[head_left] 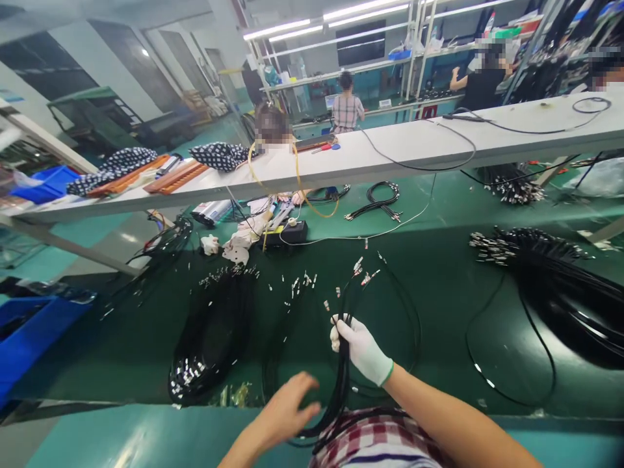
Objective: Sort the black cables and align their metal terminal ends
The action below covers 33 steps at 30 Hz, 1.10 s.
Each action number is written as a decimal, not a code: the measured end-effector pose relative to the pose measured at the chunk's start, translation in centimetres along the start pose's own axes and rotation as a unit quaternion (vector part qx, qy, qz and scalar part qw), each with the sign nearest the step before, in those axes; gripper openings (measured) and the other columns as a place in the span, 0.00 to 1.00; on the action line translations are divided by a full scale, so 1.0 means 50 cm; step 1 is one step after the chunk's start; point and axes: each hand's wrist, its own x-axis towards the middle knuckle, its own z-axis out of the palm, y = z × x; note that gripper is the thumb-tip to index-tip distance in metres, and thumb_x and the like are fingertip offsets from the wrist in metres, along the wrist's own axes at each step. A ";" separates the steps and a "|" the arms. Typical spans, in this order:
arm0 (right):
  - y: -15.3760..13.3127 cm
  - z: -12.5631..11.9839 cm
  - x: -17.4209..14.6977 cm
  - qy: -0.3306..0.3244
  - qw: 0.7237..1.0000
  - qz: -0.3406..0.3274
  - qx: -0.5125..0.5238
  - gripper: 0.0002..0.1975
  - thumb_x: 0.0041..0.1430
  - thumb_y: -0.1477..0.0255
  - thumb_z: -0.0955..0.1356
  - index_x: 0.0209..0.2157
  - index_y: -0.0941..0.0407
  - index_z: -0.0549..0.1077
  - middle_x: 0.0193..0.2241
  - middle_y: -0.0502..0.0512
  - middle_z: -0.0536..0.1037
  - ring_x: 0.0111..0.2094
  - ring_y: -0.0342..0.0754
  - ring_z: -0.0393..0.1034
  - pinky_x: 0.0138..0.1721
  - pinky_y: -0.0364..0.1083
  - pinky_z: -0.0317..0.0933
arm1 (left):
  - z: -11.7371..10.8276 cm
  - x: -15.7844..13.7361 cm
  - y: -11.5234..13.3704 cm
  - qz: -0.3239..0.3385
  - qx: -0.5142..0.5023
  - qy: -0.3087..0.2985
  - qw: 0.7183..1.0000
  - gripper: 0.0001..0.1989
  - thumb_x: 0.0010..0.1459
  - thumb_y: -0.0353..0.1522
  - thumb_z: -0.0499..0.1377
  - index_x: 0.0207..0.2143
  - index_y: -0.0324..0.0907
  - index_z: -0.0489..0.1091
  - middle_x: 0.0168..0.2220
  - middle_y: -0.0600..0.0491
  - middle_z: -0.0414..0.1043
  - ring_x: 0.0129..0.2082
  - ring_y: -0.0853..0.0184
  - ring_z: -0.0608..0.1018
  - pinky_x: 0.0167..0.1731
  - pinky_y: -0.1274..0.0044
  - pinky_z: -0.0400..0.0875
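My right hand point(361, 344), in a white glove with a green cuff, is closed around a bundle of black cables point(342, 374). Above the fist the cable ends fan out, with small pale and reddish connectors point(358, 265). Below it, the bundle curves down to the left over my lap. My left hand point(291, 408), bare and slightly blurred, is just left of the bundle near the table's front edge. Its thumb and fingers are apart, with nothing held. A few loose cables with pale tips point(305, 283) lie beyond it on the green table point(441, 305).
A coiled pile of black cables point(182, 338) lies left, and a larger one point(560, 286) right. A blue bin point(43, 325) stands at the far left. A white shelf point(390, 146) crosses above the table. Opposite sits a person point(273, 127); other people work farther back.
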 end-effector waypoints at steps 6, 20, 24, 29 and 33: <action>0.007 0.039 -0.084 -0.036 0.984 -0.071 -0.161 0.17 0.56 0.58 0.72 0.39 0.57 0.73 0.29 0.53 0.77 0.28 0.45 0.71 0.35 0.46 0.67 | -0.106 0.050 0.169 0.146 -0.338 0.209 0.906 0.25 0.64 0.45 0.51 0.57 0.40 0.65 0.53 0.43 0.70 0.53 0.59 0.71 0.55 0.69 0.63; -0.035 0.040 -0.095 -0.083 0.912 -0.182 -0.359 0.15 0.66 0.61 0.63 0.40 0.58 0.73 0.40 0.56 0.76 0.41 0.49 0.70 0.48 0.49 0.64 | -0.100 0.075 0.230 0.150 -0.329 0.270 0.893 0.25 0.67 0.45 0.47 0.53 0.39 0.71 0.44 0.46 0.77 0.45 0.60 0.77 0.49 0.69 0.68; -0.056 0.033 -0.085 -0.040 0.948 -0.181 -0.257 0.16 0.66 0.59 0.63 0.34 0.59 0.71 0.30 0.54 0.75 0.31 0.45 0.69 0.37 0.45 0.65 | -0.124 0.034 0.218 0.140 -0.480 0.368 0.784 0.21 0.63 0.46 0.53 0.41 0.39 0.75 0.35 0.47 0.77 0.37 0.62 0.77 0.39 0.72 0.71; -0.084 0.026 -0.109 -0.052 0.941 -0.195 -0.273 0.15 0.68 0.60 0.62 0.37 0.59 0.70 0.16 0.44 0.60 0.17 0.37 0.52 0.20 0.39 0.49 | -0.207 -0.123 0.247 0.161 -0.544 0.602 0.562 0.20 0.52 0.46 0.65 0.20 0.42 0.64 0.16 0.60 0.45 0.18 0.73 0.50 0.18 0.78 0.50; -0.084 0.044 -0.128 -0.127 0.920 -0.120 -0.351 0.19 0.68 0.58 0.60 0.37 0.60 0.70 0.15 0.43 0.58 0.16 0.37 0.49 0.19 0.39 0.46 | -0.219 -0.122 0.272 0.186 -0.476 0.604 0.612 0.16 0.52 0.47 0.64 0.25 0.44 0.70 0.17 0.59 0.53 0.18 0.72 0.54 0.18 0.77 0.50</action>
